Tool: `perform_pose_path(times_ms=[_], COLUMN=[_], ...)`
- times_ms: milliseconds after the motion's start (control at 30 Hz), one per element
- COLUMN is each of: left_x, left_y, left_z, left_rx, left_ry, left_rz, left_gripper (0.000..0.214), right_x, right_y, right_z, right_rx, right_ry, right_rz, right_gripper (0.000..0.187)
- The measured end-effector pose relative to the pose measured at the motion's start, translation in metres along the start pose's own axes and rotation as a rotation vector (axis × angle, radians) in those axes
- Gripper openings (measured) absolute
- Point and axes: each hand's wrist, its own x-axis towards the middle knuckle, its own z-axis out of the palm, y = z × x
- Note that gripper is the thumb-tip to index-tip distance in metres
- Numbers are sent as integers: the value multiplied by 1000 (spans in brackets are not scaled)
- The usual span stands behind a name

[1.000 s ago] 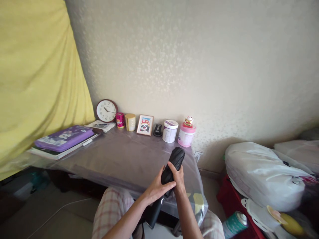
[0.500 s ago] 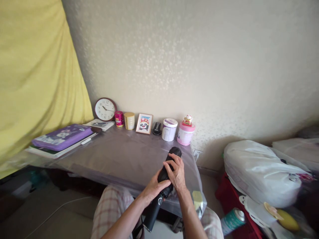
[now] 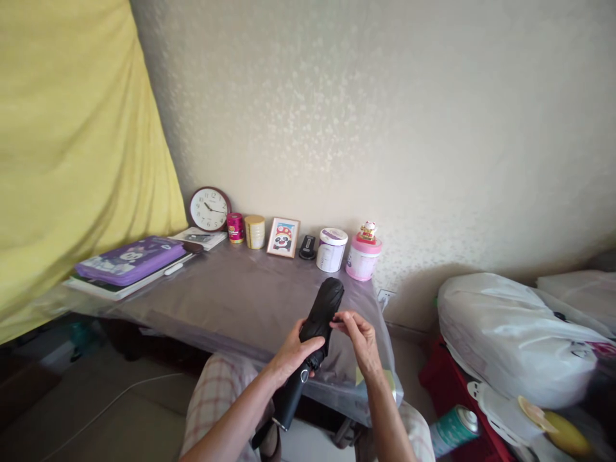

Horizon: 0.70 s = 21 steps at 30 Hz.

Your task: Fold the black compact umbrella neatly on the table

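Observation:
A folded black umbrella slants over the table's near edge, its black handle pointing down toward my lap. My left hand is wrapped round the lower part of the furled canopy, thumb lying across the top. Beside the canopy's right side is my right hand, its thumb and forefinger pinched together at the edge of the dark fabric. The exact bit of cloth or strap between those fingertips is too small to make out. A round metal ring or button shows near the top of the handle.
Along the back of the plastic-covered table stand a clock, a framed panda picture, a white tub and a pink-lidded tub. A purple case lies left. White bags and a spray can are right.
My right hand has come off the top of the canopy and moved right, now pinching at its edge. The left hand keeps its hold, and the umbrella has shifted slightly left.

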Motion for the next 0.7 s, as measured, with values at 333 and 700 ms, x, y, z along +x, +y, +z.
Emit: perform_pose_path(times_ms=[333, 700], left_x=[2, 4], left_y=[6, -2], left_z=[-12, -9], left_rx=[165, 563], left_ry=[103, 152], left_rz=[2, 308], left_gripper=[72, 74], right_x=[-12, 0], right_y=[12, 9], right_z=[-13, 10], right_rx=[52, -146], right_ry=[1, -213], right_rz=[52, -180], right_gripper=[23, 22])
